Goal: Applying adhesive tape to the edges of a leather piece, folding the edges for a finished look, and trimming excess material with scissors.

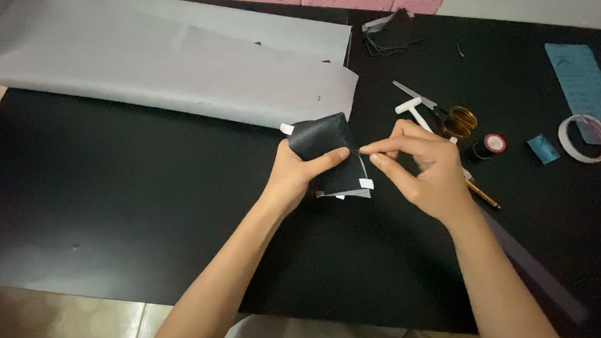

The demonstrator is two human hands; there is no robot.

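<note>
Simply dark folded fabric piece [322,144], white-tabbed.

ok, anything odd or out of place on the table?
Only minor: dark scraps lie loose at the far edge, and the grey sheets overlap askew. Left hand holds the black fabric; right hand pinches its edge.

Black table [110,201] bears grey sheets [177,62], scissors [445,114], thread spool [492,145], tape ring [587,138], blue card [582,81]
</note>
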